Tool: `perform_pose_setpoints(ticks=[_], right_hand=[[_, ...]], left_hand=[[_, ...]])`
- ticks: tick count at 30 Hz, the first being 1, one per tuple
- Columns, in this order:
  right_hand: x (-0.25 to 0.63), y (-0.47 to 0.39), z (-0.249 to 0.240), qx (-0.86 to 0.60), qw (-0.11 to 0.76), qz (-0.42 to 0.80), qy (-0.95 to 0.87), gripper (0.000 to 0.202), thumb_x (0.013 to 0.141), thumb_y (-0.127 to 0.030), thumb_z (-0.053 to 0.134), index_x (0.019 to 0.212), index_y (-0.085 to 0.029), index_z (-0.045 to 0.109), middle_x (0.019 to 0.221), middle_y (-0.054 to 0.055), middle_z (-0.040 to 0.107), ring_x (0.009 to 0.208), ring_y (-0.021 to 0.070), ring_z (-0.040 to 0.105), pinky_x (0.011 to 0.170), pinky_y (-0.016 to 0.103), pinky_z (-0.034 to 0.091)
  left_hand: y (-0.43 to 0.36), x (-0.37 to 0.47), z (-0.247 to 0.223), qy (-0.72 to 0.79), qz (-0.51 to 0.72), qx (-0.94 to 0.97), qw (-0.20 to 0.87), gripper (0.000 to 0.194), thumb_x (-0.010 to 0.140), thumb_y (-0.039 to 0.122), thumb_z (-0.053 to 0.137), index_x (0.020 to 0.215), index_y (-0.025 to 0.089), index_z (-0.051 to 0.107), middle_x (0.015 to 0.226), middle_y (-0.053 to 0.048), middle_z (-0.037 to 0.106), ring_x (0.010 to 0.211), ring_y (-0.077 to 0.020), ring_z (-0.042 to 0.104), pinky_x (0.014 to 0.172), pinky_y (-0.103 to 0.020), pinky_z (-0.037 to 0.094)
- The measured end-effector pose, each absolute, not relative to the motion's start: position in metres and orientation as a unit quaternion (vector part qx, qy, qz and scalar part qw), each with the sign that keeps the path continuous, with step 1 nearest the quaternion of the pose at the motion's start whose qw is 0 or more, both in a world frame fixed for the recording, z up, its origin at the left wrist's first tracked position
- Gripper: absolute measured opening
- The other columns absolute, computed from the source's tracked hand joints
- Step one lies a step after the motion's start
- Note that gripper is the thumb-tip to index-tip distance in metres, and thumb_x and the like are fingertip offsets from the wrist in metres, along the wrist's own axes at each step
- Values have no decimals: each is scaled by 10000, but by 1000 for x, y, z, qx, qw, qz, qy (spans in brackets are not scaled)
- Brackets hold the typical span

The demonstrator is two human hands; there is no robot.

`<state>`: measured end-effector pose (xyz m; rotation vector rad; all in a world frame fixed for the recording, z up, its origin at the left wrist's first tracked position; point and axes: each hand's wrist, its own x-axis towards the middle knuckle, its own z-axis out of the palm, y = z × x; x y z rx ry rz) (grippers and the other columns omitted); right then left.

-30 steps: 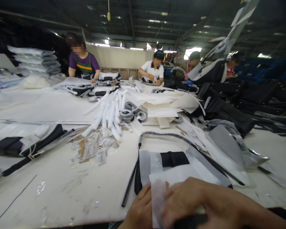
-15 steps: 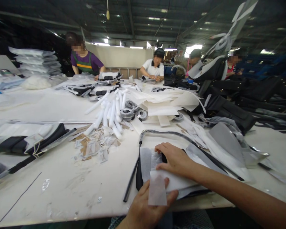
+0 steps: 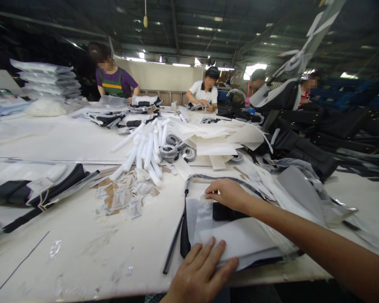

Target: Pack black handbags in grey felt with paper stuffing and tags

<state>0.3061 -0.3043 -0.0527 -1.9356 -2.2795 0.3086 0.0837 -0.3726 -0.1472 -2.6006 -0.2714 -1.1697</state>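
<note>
A black bag [image 3: 185,235] lies at the table's front edge, with white tissue sheets [image 3: 240,240] over it and a dark patch [image 3: 227,211] showing between them. My left hand [image 3: 202,267] rests on the lower left of the sheets, fingers spread. Above the bag's upper part, my right hand [image 3: 229,193] has thumb and fingertips pinched together at the edge of a translucent piece; exactly what sits between the fingertips is too small to tell. The bag's wrapped strap [image 3: 221,176] curves behind the right hand.
White foam tubes [image 3: 148,147], coiled straps [image 3: 169,152] and small packets with strings [image 3: 118,198] lie mid-table. Another wrapped bag [image 3: 57,185] is at left. Plastic and black bags [image 3: 306,147] crowd the right. People work across the table [image 3: 91,229].
The small translucent piece has left my left hand, which now lies flat with fingers spread on the sheets. My right hand has closed from a spread pose into a pinch.
</note>
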Motion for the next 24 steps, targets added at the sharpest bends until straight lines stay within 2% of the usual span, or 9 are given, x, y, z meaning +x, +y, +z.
perform_pose_setpoints(ticks=[4, 9, 12, 15, 18, 24], right_hand=[[313, -273, -46, -653, 33, 90, -752, 146, 888, -314, 691, 970, -280, 807, 1001, 22, 788, 953, 232, 692, 721, 272, 443], [319, -242, -49, -652, -8, 90, -753, 129, 853, -351, 726, 945, -316, 810, 970, -8, 794, 917, 210, 708, 655, 242, 431], [321, -231, -57, -651, -26, 80, -755, 130, 848, -348, 727, 944, -319, 809, 971, -8, 794, 937, 215, 707, 655, 239, 429], [324, -225, -65, -653, -35, 62, -754, 162, 886, -352, 676, 983, -316, 802, 999, 4, 790, 964, 221, 700, 672, 242, 435], [326, -219, -69, -652, -38, 45, -756, 181, 903, -326, 644, 1000, -313, 797, 1027, 6, 785, 992, 223, 692, 698, 244, 440], [328, -207, -71, -644, -35, 7, -764, 213, 934, -343, 591, 1004, -306, 789, 1047, 6, 777, 1009, 225, 676, 714, 251, 441]], left_hand=[[-372, 82, -147, -98, -408, -895, 149, 357, 1044, 197, 417, 1248, 340, 673, 1207, -1, 724, 1083, -189, 705, 899, -282, 587], [-370, 85, -148, -113, -439, -877, 156, 287, 1026, 261, 502, 1193, 388, 698, 1161, 47, 743, 1053, -145, 714, 965, -244, 538], [-372, 93, -156, -141, -473, -858, 142, 252, 1009, 295, 546, 1161, 411, 710, 1130, 70, 752, 1043, -126, 716, 1069, -260, 458], [-377, 105, -172, -180, -525, -824, 116, 279, 1028, 296, 503, 1143, 442, 711, 1094, 102, 760, 1014, -103, 723, 1149, -276, 367], [-382, 118, -189, -216, -591, -773, 84, 288, 1038, 319, 474, 1130, 454, 711, 1058, 111, 768, 985, -102, 733, 1166, -296, 354], [-385, 134, -199, -246, -627, -736, 74, 220, 1008, 377, 537, 1102, 471, 712, 985, 131, 775, 924, -92, 743, 1159, -282, 359]])
